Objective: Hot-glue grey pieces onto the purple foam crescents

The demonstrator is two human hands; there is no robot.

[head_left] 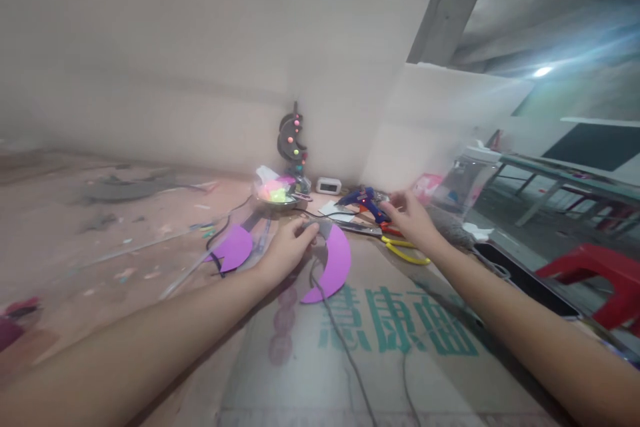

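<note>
Craftwork, seemingly midway: pinching purple crescent (340, 260), cut out but looking undecorated, in left hand (287, 244) over cardboard (375, 380), while holding right hand (411, 217), loosely curled, at glue gun (368, 202), grip there impossible to tell.

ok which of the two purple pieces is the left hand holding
The crescent over the cardboard, its grey end held in the left hand. The other purple piece lies farther left on the table, touched by neither hand.

A white clock (329, 186) stands before a pale partition (200, 47); at right, a red stool (595, 267) and, blurred, perhaps a jar (463, 180).
</note>
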